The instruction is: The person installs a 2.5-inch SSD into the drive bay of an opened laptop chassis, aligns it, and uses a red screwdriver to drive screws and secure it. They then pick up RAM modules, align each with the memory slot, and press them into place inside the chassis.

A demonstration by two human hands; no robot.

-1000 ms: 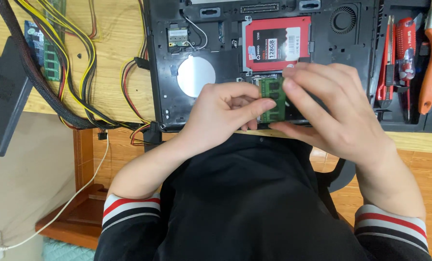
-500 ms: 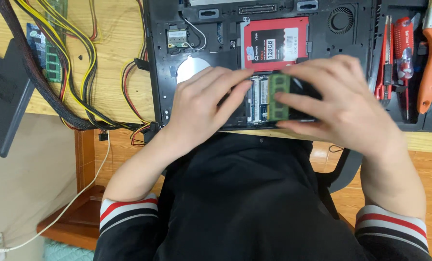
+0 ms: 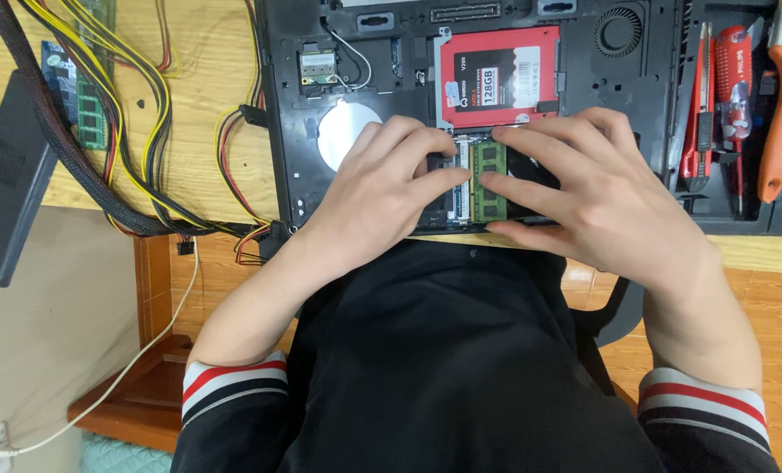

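Observation:
An opened black laptop base (image 3: 286, 96) lies upside down on the wooden desk, its insides exposed. A green memory module (image 3: 489, 165) sits in its slot near the front edge. My left hand (image 3: 382, 188) rests on the base with fingertips touching the module's left edge. My right hand (image 3: 601, 197) covers the area to the right, its fingers pressing on the module's right side. A red drive (image 3: 499, 77) sits just behind the module, and a round silver disc (image 3: 343, 131) lies left of my left hand.
A bundle of yellow, red and black cables (image 3: 137, 114) runs across the desk at left, beside loose green memory sticks (image 3: 89, 118) and a black box (image 3: 6, 184). Red and orange-handled tools (image 3: 732, 96) lie in a black tray at right. A fan (image 3: 620, 31) sits at the base's back.
The green module has gone from tilted up between my fingers to lying nearly flat in its slot. Both hands have shifted back over the laptop base.

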